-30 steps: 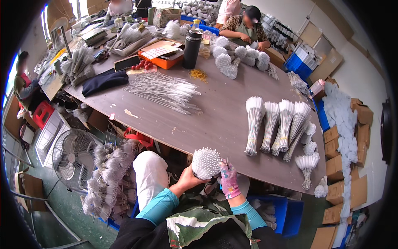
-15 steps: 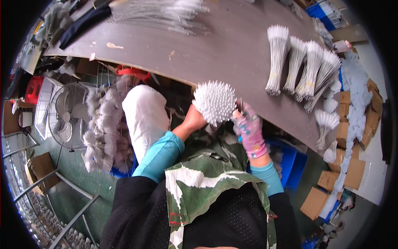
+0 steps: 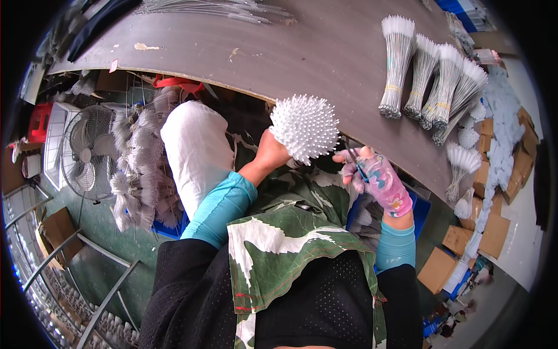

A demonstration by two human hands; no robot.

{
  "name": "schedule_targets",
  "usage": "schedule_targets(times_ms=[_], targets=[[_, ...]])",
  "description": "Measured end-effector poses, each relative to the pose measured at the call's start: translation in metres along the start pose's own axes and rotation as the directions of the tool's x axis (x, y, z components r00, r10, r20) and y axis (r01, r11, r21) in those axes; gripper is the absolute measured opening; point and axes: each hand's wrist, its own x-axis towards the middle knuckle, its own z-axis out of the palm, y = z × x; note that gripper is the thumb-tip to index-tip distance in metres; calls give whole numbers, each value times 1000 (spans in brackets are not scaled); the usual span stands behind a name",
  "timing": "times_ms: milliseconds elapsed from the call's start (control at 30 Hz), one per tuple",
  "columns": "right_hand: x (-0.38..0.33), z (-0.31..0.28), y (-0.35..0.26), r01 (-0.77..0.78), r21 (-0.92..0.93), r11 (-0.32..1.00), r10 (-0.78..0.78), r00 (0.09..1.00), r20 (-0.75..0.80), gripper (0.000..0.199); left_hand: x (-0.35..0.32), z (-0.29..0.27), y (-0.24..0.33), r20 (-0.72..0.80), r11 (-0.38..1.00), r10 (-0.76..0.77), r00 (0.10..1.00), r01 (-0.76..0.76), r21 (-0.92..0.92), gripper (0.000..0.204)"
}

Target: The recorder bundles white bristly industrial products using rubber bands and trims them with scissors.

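Observation:
My left hand is closed round a bundle of white-bristled wire brushes. The bundle's round head of white tips faces up, in front of the table edge; its lower part is hidden. In a pink floral fingerless glove, my right hand is to the right of the bundle and apart from it. Its fingers are curled round a slim dark hand tool, whose kind I cannot make out. On the table at the right stand or lean several tied bundles of wire brushes.
The brown table crosses ahead, with loose brushes at its far side. A blue bin stands under its edge at right. To the left are hanging brush bundles, a floor fan and a metal frame.
My right hand has drawn away from the brush bundle, to the right and slightly down. The left hand still holds the bundle, nearly in place. The whole view has shifted a little.

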Motion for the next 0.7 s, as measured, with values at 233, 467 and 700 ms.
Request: schedule_targets(times_ms=[233, 467, 700], targets=[[5, 11, -15, -43, -91, 995, 46, 999, 22, 40, 2, -1, 0, -25, 996, -19, 1000, 21, 89, 33], [14, 9, -21, -42, -224, 974, 49, 998, 25, 36, 4, -1, -2, 4, 997, -28, 1000, 28, 70, 34], [12, 14, -34, -50, -255, 966, 57, 998, 21, 33, 3, 1, -4, -1, 998, -39, 999, 39, 48, 34]])
